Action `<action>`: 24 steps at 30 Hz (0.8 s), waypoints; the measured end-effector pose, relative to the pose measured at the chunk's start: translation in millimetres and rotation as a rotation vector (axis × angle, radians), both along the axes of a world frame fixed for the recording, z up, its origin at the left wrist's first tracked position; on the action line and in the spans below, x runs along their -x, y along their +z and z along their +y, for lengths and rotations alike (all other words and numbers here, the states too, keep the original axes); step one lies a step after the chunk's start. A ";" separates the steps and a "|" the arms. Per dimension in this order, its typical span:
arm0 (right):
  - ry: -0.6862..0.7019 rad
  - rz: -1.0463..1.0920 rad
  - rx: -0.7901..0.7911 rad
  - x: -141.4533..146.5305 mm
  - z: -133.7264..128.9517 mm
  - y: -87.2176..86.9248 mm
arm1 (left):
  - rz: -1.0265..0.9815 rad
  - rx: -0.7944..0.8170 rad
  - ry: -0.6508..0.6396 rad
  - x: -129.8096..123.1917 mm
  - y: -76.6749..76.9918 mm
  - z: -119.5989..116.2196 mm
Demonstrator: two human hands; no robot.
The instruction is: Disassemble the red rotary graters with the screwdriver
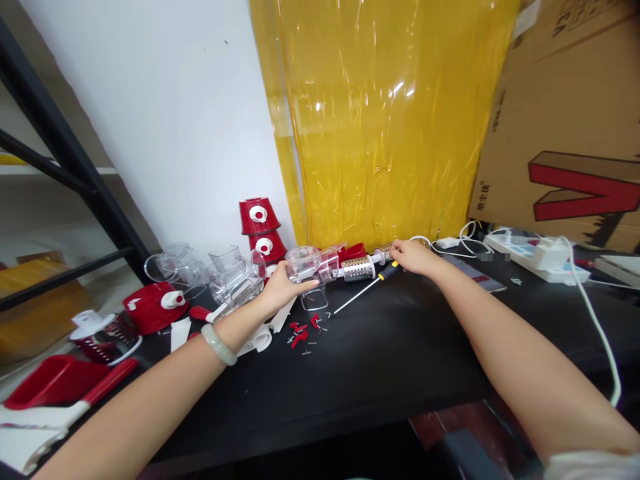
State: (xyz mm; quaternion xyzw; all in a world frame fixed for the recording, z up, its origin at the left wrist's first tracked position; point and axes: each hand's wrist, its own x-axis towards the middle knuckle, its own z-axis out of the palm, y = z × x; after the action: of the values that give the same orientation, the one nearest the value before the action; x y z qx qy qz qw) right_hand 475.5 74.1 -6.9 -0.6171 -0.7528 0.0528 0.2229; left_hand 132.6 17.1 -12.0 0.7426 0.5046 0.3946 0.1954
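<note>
My left hand (284, 292) is closed around a clear plastic housing (303, 261), thumb toward me, on the black table. Farther right, my right hand (414, 256) has its fingers curled at the end of a black-and-yellow screwdriver (388, 271). The shaft slants down to the left, its tip near small screws. Just behind the screwdriver lie metal grater drums (359, 269), one partly hidden by my right hand. Small red plastic pieces (299, 335) and several loose screws (307, 352) are scattered in front of the housing.
Left are more clear housings (233, 273), a red base (155, 307), a drum (105, 337) and a red-handled part (110, 383). Two red bases (259, 217) are stacked by the wall. At right are a power strip (540, 257), white cables and a large cardboard box (565, 127).
</note>
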 end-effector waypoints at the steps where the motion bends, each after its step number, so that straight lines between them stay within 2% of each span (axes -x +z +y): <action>1: 0.004 -0.002 -0.001 0.1 0.1 -0.3 | -0.007 0.003 -0.019 0.2 0.2 -1.2; 3: 0.007 -0.005 -0.001 0.5 0.1 -0.6 | -0.061 0.044 -0.003 0.8 -0.4 -4.5; 5: 0.011 -0.007 0.000 0.7 0.4 -0.6 | -0.064 0.011 0.069 1.1 -2.1 -11.7; 7: 0.013 -0.009 0.001 0.6 1.1 -0.6 | -0.011 -0.165 0.195 0.4 -3.3 -26.3; 9: 0.013 -0.012 0.001 0.2 1.9 -0.6 | 0.106 -0.468 0.288 -2.1 -2.4 -47.8; 10: 0.013 -0.013 0.000 0.0 2.2 -0.6 | 0.189 -0.595 0.258 -4.2 -1.3 -59.4; 11: 0.014 -0.013 -0.002 -0.1 2.3 -0.6 | 0.278 -0.662 0.173 -6.7 -0.2 -70.4; 12: 0.014 -0.014 -0.004 -0.1 2.2 -0.7 | 0.393 -0.651 0.015 -9.5 0.6 -79.7; 13: 0.015 -0.014 -0.007 0.1 1.9 -0.7 | 0.501 -0.573 -0.174 -12.6 0.5 -86.6; 14: 0.016 -0.015 -0.009 0.3 1.6 -0.8 | 0.576 -0.445 -0.298 -15.6 -0.5 -90.7; 16: 0.019 -0.016 -0.013 1.0 0.8 -1.0 | 0.600 -0.258 -0.295 -20.8 -5.2 -91.7; 19: 0.027 -0.014 -0.020 1.9 0.3 -1.0 | 0.617 -0.090 -0.288 -25.1 -13.2 -84.7; 24: 0.036 0.006 -0.023 1.5 1.2 -0.6 | 0.714 -0.040 -0.342 -27.2 -13.2 -82.8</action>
State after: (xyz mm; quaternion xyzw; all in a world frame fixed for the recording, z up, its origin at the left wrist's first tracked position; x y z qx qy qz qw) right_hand 473.9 75.3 -7.5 -0.6009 -0.7636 0.0500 0.2310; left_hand 159.8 -65.6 -25.3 0.9102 0.4019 0.0832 0.0560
